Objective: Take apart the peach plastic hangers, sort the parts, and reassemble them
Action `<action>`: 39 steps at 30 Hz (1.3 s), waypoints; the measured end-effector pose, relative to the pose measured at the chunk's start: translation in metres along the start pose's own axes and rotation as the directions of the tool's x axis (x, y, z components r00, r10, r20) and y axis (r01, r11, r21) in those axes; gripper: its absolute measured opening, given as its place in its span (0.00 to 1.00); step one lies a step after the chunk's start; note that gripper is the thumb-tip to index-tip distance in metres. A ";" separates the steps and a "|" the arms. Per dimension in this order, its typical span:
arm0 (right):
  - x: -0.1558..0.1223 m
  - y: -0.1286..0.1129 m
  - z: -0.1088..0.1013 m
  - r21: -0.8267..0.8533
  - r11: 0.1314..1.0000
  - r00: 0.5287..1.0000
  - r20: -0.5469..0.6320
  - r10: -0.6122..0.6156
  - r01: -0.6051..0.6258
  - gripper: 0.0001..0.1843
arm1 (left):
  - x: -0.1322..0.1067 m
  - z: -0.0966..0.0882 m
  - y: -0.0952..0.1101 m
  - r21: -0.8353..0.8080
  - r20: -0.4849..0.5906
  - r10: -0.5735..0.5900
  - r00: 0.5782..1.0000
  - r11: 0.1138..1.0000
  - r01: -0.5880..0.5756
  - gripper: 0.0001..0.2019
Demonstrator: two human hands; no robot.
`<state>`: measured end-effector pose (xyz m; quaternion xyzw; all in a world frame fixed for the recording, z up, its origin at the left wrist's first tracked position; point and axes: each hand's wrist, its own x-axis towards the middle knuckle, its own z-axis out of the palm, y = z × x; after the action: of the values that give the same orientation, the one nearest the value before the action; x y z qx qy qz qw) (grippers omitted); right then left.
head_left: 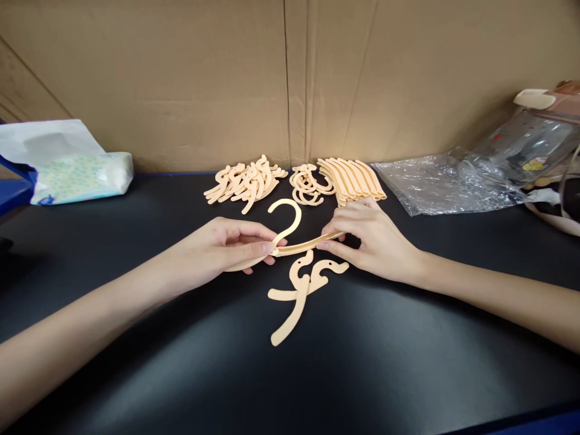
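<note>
Between my two hands is a cream plastic clothes hanger [299, 248] with its hook [296, 220] pointing up. My left hand [235, 244] is closed around its middle, thumb at the joint where hook and arms meet. One hanger arm runs left under those fingers. The other arm reaches right into my right hand [369, 235], which pinches it near its end. Just below lie loose cream hanger pieces, a curved-neck piece [290, 311] overlapping another such piece [333, 266] on the black table [362, 356].
At the back lie a pile of curved-neck pieces [247, 181], several loose hooks [308, 184] and a row of hanger arms [353, 178]. A clear plastic bag [421, 181] and a bottle [528, 145] stand right; a tissue pack [81, 175] lies left. Cardboard [181, 78] walls the back.
</note>
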<state>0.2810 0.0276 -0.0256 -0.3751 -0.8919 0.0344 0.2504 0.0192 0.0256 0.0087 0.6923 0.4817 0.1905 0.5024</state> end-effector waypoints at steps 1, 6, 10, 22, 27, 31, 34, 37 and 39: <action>0.000 0.000 0.000 0.002 1.000 1.000 -0.001 -0.006 0.006 0.13 | 0.000 0.000 0.001 0.000 0.000 -0.006 1.000 1.000 0.006 0.12; 0.000 0.000 -0.001 0.013 1.000 1.000 -0.001 -0.028 0.028 0.12 | 0.001 0.000 0.000 0.013 -0.001 0.008 1.000 1.000 -0.008 0.11; 0.000 0.001 -0.002 0.033 0.999 0.999 -0.013 -0.032 0.032 0.13 | 0.002 0.000 -0.002 0.027 -0.012 0.053 0.999 0.998 -0.053 0.10; 0.000 0.003 -0.003 0.055 0.998 0.999 -0.024 -0.034 0.036 0.15 | 0.003 0.007 0.005 0.018 -0.071 0.041 0.997 0.999 -0.039 0.08; 0.001 0.004 -0.003 0.087 0.996 1.000 -0.014 -0.012 0.013 0.21 | 0.002 0.008 0.003 0.013 -0.086 0.066 0.994 0.998 -0.065 0.07; 0.002 0.005 -0.003 0.105 0.995 1.000 -0.010 -0.002 0.003 0.22 | 0.003 0.008 0.003 0.028 -0.094 0.076 0.993 0.997 -0.073 0.08; 0.002 0.005 -0.003 0.116 0.993 1.000 -0.004 -0.004 0.005 0.21 | 0.003 0.008 0.002 0.042 -0.099 0.085 0.991 0.996 -0.082 0.09; 0.002 0.005 -0.003 0.117 0.993 1.000 -0.004 -0.012 0.012 0.18 | 0.002 0.008 0.002 0.041 -0.105 0.090 0.990 0.995 -0.086 0.09; 0.002 0.005 -0.003 0.118 0.993 1.000 -0.009 -0.017 0.018 0.17 | 0.002 0.008 0.002 0.038 -0.105 0.089 0.990 0.996 -0.086 0.09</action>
<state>0.2846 0.0318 -0.0236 -0.3520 -0.8905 0.0836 0.2758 0.0268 0.0233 0.0069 0.7098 0.4801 0.2410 0.4557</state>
